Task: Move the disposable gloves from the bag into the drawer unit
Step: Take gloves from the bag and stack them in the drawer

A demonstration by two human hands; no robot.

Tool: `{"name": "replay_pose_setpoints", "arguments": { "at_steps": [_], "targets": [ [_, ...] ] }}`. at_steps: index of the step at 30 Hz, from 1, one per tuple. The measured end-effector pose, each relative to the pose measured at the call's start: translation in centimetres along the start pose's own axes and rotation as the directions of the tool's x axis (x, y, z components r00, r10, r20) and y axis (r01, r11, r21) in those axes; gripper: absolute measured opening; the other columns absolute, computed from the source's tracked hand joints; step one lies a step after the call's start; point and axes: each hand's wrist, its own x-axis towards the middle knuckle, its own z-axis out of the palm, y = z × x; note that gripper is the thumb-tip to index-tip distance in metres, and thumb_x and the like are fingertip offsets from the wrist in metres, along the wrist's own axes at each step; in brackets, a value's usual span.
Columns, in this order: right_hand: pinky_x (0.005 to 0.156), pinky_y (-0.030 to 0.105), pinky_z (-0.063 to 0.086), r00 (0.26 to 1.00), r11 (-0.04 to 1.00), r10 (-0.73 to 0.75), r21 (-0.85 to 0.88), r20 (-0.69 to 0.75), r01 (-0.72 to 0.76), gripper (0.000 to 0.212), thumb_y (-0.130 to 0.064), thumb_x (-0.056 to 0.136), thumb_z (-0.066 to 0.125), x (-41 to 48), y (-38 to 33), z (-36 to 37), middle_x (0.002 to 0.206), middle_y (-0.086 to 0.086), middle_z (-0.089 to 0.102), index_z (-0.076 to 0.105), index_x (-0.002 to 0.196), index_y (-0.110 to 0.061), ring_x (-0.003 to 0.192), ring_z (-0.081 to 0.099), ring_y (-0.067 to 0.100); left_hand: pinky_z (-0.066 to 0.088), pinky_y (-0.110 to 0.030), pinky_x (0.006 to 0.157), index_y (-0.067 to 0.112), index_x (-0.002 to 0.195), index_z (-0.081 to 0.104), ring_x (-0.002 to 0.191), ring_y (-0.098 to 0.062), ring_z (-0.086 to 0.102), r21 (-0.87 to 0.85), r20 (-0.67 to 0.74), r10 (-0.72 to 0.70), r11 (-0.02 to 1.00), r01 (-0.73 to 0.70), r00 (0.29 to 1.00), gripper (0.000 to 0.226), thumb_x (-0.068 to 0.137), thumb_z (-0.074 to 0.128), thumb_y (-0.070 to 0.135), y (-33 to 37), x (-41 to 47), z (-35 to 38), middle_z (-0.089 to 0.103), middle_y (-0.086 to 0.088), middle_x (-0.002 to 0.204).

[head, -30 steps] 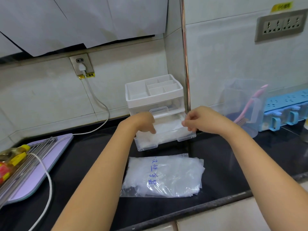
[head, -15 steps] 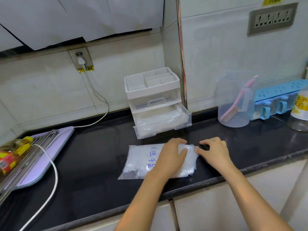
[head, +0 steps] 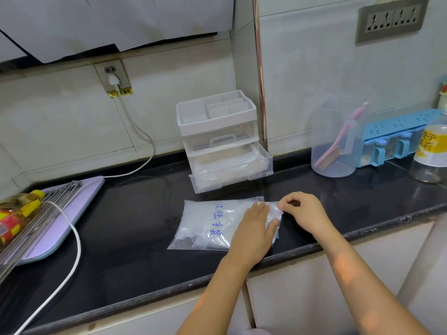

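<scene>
Head camera, nearest first: the left hand [head: 254,229] is laid flat on the right part of the bag [head: 208,221], fingers straight and pressed on the plastic, with nothing grasped. Just beside it, the right hand [head: 303,213] is curled, and the bag's right edge is pinched between its thumb and forefinger. The clear bag, marked with blue handwriting, lies flat on the black counter [head: 125,250] near its front edge, and a white heap of disposable gloves [head: 198,234] is seen inside it. Behind the bag and apart from it, the drawer unit [head: 217,122] is set against the wall. Its lower drawer [head: 232,174] is pulled out and filled with pale folded plastic. A lilac board [head: 87,197] is placed far left, and a clear jug [head: 324,122] holding a pink brush [head: 327,160] to the right.
</scene>
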Motion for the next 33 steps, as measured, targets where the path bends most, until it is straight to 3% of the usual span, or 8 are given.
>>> {"name": "replay_pose_setpoints", "arguments": {
  "at_steps": [6,12,16,20,24,28,30,33],
  "targets": [
    [0.074,0.021,0.046,0.999,0.937,0.036,0.347,0.016,-0.039,0.012,-0.008,0.092,0.057,-1.1,-0.7,-0.9,0.085,0.008,0.069,0.069,0.087,-0.007,0.081,0.061,0.013,0.009,-0.025,0.117,0.020,0.152,0.018,0.147,-0.011,0.007,0.045,-0.006,-0.019,0.999,0.019,1.000,0.058,0.101,0.030,0.044,-0.1,0.2,0.3,0.013,0.004,0.160],
    [0.084,0.028,0.050,0.993,0.874,0.101,0.483,-0.064,-0.058,0.014,-0.010,0.094,0.053,-1.1,-1.6,-2.3,0.086,0.008,0.067,0.065,0.094,-0.003,0.086,0.062,0.018,0.009,-0.025,0.117,0.019,0.152,0.019,0.147,-0.010,0.005,0.042,-0.017,-0.019,0.999,0.020,1.000,0.059,0.101,0.029,0.046,-0.1,0.0,0.4,0.012,0.004,0.160],
    [0.082,0.028,0.052,0.990,0.753,0.084,0.658,-0.111,0.010,0.012,-0.009,0.097,0.049,-0.7,-3.5,-4.3,0.092,0.009,0.064,0.060,0.093,-0.005,0.089,0.063,0.019,0.007,-0.023,0.115,0.020,0.152,0.019,0.147,-0.009,0.005,0.024,-0.020,-0.008,1.000,0.009,1.000,0.062,0.099,0.028,0.049,-0.2,-0.2,0.3,0.013,0.004,0.160],
    [0.067,0.022,0.051,0.992,0.632,-0.038,0.766,-0.122,0.118,0.022,-0.005,0.098,0.045,0.7,-7.6,-7.4,0.071,-0.002,0.062,0.050,0.077,-0.013,0.071,0.064,0.011,0.008,-0.022,0.115,0.020,0.152,0.019,0.147,-0.009,0.007,0.033,0.006,-0.025,0.999,0.024,1.000,0.069,0.094,0.024,0.057,-0.2,-0.2,0.3,0.014,0.005,0.160],
    [0.065,0.020,0.050,0.950,0.742,-0.306,0.640,0.058,0.199,0.023,-0.004,0.098,0.044,1.6,-11.7,-10.1,0.065,-0.004,0.057,0.048,0.077,-0.013,0.062,0.059,0.007,0.021,-0.032,0.119,0.027,0.143,0.038,0.135,-0.002,0.034,-0.310,-0.052,-0.009,0.951,-0.007,0.999,0.050,0.099,0.036,0.049,0.0,-0.3,-0.6,0.038,0.012,0.148],
    [0.062,0.022,0.041,0.850,0.889,-0.436,0.290,0.296,0.355,0.020,-0.004,0.098,0.044,1.3,-14.3,-11.0,0.066,0.004,0.054,0.049,0.081,-0.013,0.062,0.045,0.014,0.029,-0.033,0.115,0.032,0.130,0.053,0.124,0.006,0.045,-0.769,-0.186,-0.233,0.639,0.007,0.955,0.038,0.097,0.040,0.046,0.8,-0.4,-3.4,0.052,0.017,0.135],
    [0.057,0.017,0.041,0.800,0.890,-0.456,0.189,0.389,0.415,0.015,-0.010,0.099,0.045,0.9,-15.5,-10.8,0.059,0.000,0.052,0.049,0.085,-0.012,0.058,0.044,0.011,0.031,-0.031,0.114,0.033,0.129,0.052,0.126,0.002,0.046,-0.832,-0.233,-0.207,0.548,-0.085,0.950,0.056,0.082,0.046,0.063,1.4,-0.1,-5.3,0.053,0.015,0.135],
    [0.059,0.020,0.040,0.727,0.874,-0.467,0.137,0.503,0.466,0.012,-0.016,0.099,0.047,0.8,-16.6,-9.8,0.058,0.000,0.045,0.049,0.089,-0.011,0.054,0.043,0.012,0.039,-0.020,0.105,0.027,0.132,0.052,0.123,0.005,0.049,-0.776,-0.254,-0.046,0.606,-0.175,0.966,0.065,0.078,0.054,0.062,2.8,0.3,-8.3,0.055,0.014,0.134]
  ]
}}
